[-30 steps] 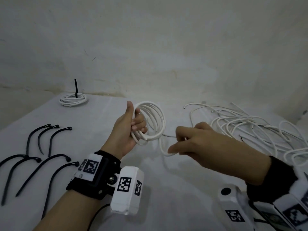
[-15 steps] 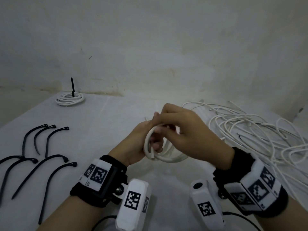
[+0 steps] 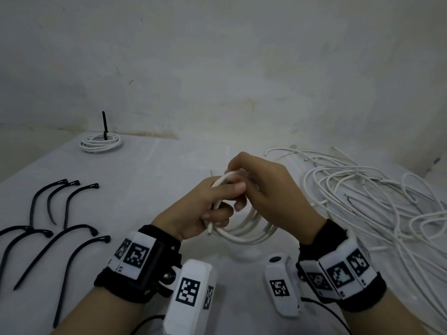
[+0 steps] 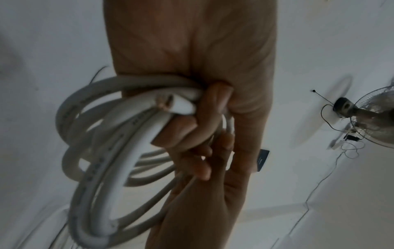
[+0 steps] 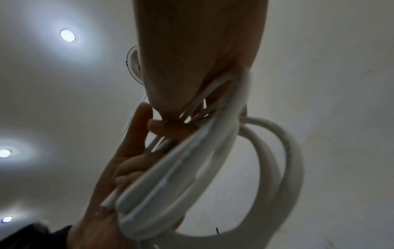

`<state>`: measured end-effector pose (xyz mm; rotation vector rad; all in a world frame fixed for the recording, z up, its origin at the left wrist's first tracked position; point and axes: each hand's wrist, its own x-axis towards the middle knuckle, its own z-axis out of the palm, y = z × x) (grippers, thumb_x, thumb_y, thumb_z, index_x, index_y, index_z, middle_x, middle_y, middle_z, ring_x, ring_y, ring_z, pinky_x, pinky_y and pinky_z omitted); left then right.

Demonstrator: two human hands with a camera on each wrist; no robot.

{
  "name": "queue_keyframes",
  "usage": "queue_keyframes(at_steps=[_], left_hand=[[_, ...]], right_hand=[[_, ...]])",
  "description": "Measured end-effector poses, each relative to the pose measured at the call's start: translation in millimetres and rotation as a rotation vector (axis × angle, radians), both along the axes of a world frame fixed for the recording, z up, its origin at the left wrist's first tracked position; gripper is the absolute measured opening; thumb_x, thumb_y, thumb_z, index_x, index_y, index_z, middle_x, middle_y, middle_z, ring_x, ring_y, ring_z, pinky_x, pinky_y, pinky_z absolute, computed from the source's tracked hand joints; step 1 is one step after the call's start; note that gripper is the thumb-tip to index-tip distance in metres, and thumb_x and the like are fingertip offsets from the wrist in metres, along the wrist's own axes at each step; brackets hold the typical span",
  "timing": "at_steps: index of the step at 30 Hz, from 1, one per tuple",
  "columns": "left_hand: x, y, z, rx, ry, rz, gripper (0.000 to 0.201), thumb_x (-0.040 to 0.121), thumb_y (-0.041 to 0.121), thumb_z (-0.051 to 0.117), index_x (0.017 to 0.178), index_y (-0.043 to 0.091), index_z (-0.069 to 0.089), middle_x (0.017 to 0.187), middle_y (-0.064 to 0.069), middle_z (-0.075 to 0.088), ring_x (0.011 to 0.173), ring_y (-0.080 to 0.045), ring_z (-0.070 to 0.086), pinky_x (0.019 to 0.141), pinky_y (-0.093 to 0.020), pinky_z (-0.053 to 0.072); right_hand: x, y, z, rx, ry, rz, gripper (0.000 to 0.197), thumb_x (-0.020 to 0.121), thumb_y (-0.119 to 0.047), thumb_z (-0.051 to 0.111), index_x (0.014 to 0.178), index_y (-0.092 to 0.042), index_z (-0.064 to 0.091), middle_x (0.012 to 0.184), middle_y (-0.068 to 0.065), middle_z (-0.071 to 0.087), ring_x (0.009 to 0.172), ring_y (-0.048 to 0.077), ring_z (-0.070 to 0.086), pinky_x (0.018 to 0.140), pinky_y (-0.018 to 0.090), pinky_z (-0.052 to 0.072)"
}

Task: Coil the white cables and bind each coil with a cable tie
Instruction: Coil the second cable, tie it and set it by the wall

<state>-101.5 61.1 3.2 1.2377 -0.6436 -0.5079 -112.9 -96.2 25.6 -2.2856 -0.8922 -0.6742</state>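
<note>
At frame centre my left hand (image 3: 205, 209) is gripping the white coil (image 3: 244, 234), fingers curled around its loops; my right hand (image 3: 268, 189) is pinching its top. The left wrist view is showing the cut cable end (image 4: 168, 104), hidden overhead. Seven black cable ties (image 3: 58, 247) are lying at left, one bound coil (image 3: 100, 141) upper left, and loose cables (image 3: 362, 197) I cannot count at right.

My view is dim and grey; round recessed ceiling lights (image 5: 68, 35) glare above my right wrist, whose picture blurs.
</note>
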Motion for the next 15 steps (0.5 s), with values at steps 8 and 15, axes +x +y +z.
queue_keyframes(at_steps=[8, 15], left_hand=[[10.5, -4.5, -7.3, 0.009, 0.036, 0.295, 0.019, 0.073, 0.014, 0.075, 0.077, 0.009, 0.056, 0.052, 0.002, 0.049, 0.049, -0.010, 0.049, 0.055, -0.023, 0.046], [11.1, -8.3, -12.2, -0.040, 0.080, 0.214, 0.026, 0.084, 0.031, 0.063, 0.089, 0.008, 0.054, 0.061, 0.005, 0.055, 0.056, -0.011, 0.060, 0.080, -0.041, 0.049]], right_hand=[[17.0, -9.0, -12.7, 0.392, -0.034, -0.135, 0.014, 0.094, -0.024, 0.055, 0.081, -0.019, 0.053, 0.055, -0.011, 0.051, 0.048, 0.010, 0.051, 0.048, 0.018, 0.039], [18.1, -14.9, -25.7, 0.667, 0.098, -0.155, 0.018, 0.095, -0.018, 0.057, 0.080, -0.008, 0.056, 0.050, 0.003, 0.048, 0.040, 0.014, 0.046, 0.041, 0.024, 0.037]])
